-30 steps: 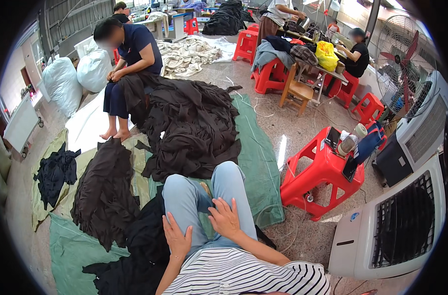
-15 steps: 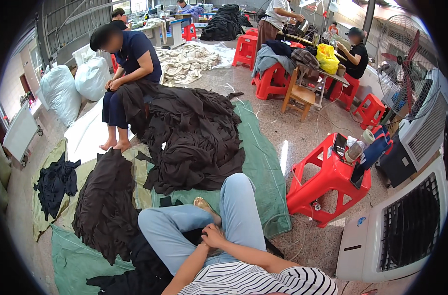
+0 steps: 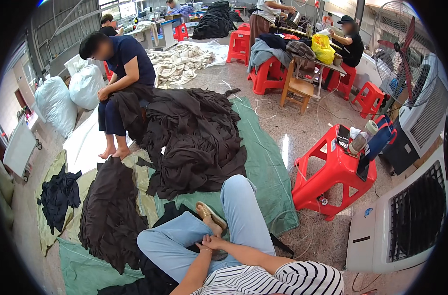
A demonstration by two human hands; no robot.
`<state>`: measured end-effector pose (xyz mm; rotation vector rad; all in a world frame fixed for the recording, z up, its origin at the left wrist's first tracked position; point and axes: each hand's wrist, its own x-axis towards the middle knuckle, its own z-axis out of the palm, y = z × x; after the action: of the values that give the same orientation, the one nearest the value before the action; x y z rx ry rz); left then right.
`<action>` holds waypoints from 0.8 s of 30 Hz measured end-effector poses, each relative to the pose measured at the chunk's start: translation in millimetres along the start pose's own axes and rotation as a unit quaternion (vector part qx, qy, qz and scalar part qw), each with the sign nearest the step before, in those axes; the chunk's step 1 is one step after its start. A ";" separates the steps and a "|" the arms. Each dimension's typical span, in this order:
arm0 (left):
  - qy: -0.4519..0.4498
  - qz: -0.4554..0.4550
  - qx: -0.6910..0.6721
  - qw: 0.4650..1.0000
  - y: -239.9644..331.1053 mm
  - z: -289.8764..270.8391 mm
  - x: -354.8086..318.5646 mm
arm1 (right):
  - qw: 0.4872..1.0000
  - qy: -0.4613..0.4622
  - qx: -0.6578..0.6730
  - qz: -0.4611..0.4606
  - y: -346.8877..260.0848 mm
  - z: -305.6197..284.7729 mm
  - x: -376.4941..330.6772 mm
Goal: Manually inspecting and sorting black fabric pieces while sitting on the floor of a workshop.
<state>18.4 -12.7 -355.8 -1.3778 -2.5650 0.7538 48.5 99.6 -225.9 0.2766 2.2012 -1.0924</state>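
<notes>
My left hand (image 3: 203,247) and my right hand (image 3: 215,242) rest together in my lap, between my knees in light blue jeans. The fingers of both are drawn together and touch the other hand; anything inside them is too small or too hidden to name. Just beyond them is my foot in a gold sandal (image 3: 211,215). Black cloth (image 3: 172,211) lies on the floor by my left leg. Farther out, a large heap of dark brown cloth (image 3: 194,142) spreads over a green sheet (image 3: 263,152).
A person in a dark shirt (image 3: 130,61) sits past the heap, brown cloth over the lap. To my right stand a red stool (image 3: 327,184) holding a phone and a jar, a white air cooler (image 3: 369,241) and a fan (image 3: 406,54). Another brown pile (image 3: 110,211) lies left.
My view has shifted a little. My left foot in the sandal shows more, and my hands stay together in my lap. The seated person's head and hands have moved slightly.
</notes>
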 end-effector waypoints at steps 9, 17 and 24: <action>0.005 0.003 0.046 0.999 9.8 38.8 20.4 | 0.972 0.191 0.133 -0.014 26.5 31.7 22.2; -0.023 0.058 -0.134 0.989 -58.9 -20.6 35.2 | 0.968 0.175 0.179 -0.024 9.1 10.1 0.7; -0.055 0.104 -0.194 0.974 -65.0 -67.0 52.1 | 0.975 0.170 0.120 0.078 7.1 5.2 0.8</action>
<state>-36.9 24.2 -272.1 -1.7840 -2.7917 0.3710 53.5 100.1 -233.2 0.7800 2.2884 -1.2996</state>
